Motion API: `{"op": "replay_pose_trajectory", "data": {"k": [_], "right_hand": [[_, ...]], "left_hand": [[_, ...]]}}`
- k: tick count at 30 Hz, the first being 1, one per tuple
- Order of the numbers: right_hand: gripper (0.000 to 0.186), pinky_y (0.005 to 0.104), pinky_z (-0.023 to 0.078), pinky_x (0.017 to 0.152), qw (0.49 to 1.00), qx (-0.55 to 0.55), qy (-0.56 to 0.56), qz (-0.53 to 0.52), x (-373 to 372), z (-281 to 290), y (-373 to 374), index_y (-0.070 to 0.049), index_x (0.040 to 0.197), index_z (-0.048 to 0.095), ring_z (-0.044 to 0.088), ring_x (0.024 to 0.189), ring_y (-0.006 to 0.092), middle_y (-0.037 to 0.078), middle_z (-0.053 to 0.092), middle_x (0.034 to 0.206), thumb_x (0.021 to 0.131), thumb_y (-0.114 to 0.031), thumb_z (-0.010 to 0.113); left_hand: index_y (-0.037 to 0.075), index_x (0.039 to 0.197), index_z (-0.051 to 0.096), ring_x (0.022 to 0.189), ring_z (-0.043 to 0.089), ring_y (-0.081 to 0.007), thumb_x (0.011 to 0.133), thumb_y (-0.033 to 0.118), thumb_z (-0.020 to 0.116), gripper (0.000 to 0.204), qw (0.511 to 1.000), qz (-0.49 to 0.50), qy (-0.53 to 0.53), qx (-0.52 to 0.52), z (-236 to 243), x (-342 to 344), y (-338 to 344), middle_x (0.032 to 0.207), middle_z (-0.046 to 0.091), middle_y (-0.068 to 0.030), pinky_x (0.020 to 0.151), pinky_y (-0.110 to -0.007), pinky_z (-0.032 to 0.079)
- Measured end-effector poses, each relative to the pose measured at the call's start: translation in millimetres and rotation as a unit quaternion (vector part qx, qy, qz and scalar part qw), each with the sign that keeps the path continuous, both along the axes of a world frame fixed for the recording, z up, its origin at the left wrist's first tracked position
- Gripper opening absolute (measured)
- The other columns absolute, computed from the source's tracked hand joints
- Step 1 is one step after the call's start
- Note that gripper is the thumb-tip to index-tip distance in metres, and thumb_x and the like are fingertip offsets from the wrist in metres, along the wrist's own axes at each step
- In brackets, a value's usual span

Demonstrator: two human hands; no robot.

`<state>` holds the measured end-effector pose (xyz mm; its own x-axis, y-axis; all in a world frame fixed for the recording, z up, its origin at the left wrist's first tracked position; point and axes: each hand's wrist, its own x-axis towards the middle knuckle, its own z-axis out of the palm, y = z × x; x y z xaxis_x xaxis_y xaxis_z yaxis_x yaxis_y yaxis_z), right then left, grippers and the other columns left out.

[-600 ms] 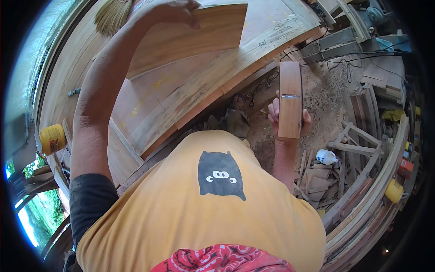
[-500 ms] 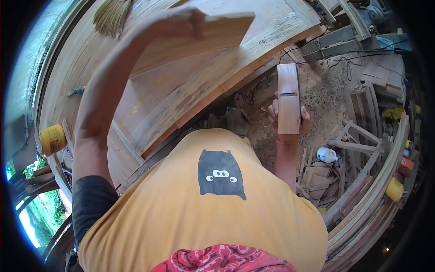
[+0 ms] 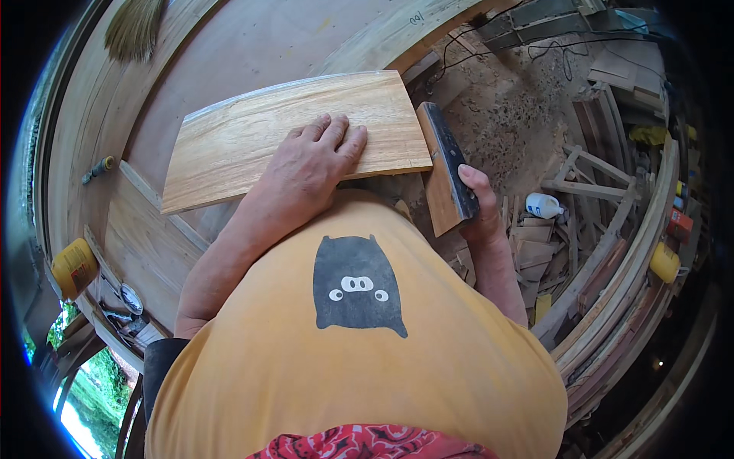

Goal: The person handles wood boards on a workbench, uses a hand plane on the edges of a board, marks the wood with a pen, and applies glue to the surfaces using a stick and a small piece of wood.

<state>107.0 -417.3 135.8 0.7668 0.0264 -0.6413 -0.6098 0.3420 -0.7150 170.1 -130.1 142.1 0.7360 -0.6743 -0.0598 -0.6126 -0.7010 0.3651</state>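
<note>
Black writing (image 3: pixel 417 17) marks the far right edge of the wooden surface (image 3: pixel 252 46), and a yellow jug (image 3: pixel 74 269) at the left has reddish print, too small to read. The left hand (image 3: pixel 313 162) lies open, palm down, on a brown board (image 3: pixel 229 145) by the yellow shirt (image 3: pixel 252 367). The right hand (image 3: pixel 483 205) grips a black-faced wooden block (image 3: pixel 440 187), just beside the board's right end.

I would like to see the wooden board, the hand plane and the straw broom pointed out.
Wooden board (image 3: pixel 256 130): head view, on its broad face.
Hand plane (image 3: pixel 440 180): head view, on its wooden side.
Straw broom (image 3: pixel 135 30): head view, on its bristles.
</note>
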Motion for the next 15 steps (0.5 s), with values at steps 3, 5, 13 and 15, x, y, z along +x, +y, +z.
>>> {"op": "replay_pose_trajectory", "data": {"k": [3,5,13,15], "right_hand": [[0.052,0.0307,0.053,0.082,0.996,-0.014,0.016,0.083,1,5,-25,-0.001,0.123,0.064,0.068,0.092,0.0189,0.01,0.07,0.107,0.095,-0.045,0.057],[0.05,0.0321,0.055,0.075,1.0,0.017,-0.003,0.016,10,15,-16,-0.002,0.119,0.063,0.069,0.087,0.0211,0.011,0.07,0.103,0.096,-0.045,0.055],[0.06,0.0298,0.036,0.043,0.995,0.086,-0.037,0.021,53,-8,-18,-0.003,0.116,0.059,0.05,0.058,0.0184,0.007,0.055,0.078,0.098,-0.059,0.045],[0.06,0.0296,0.034,0.043,0.99,0.129,-0.024,0.054,52,-7,-12,-0.003,0.116,0.058,0.048,0.057,0.0183,0.006,0.051,0.075,0.099,-0.059,0.043]], "left_hand": [[0.005,0.141,0.054,0.125,0.061,-0.0403,0.081,0.003,0.07,0.062,0.999,0.022,-0.033,-0.03,11,11,13,0.138,0.059,-0.022,0.102,-0.046,0.051],[0.006,0.125,0.062,0.107,0.068,-0.0367,0.081,0.004,0.07,0.045,0.993,0.0,0.117,-0.012,36,42,13,0.116,0.069,-0.0188,0.089,-0.047,0.054],[0.014,0.099,0.078,0.09,0.073,-0.0324,0.072,0.019,0.072,0.028,0.981,0.19,-0.043,-0.014,43,164,16,0.092,0.076,-0.0105,0.076,-0.045,0.056],[0.015,0.1,0.079,0.09,0.073,-0.0316,0.072,0.022,0.073,0.029,0.979,0.2,-0.033,-0.005,44,181,21,0.093,0.076,-0.0096,0.077,-0.045,0.056]]}}
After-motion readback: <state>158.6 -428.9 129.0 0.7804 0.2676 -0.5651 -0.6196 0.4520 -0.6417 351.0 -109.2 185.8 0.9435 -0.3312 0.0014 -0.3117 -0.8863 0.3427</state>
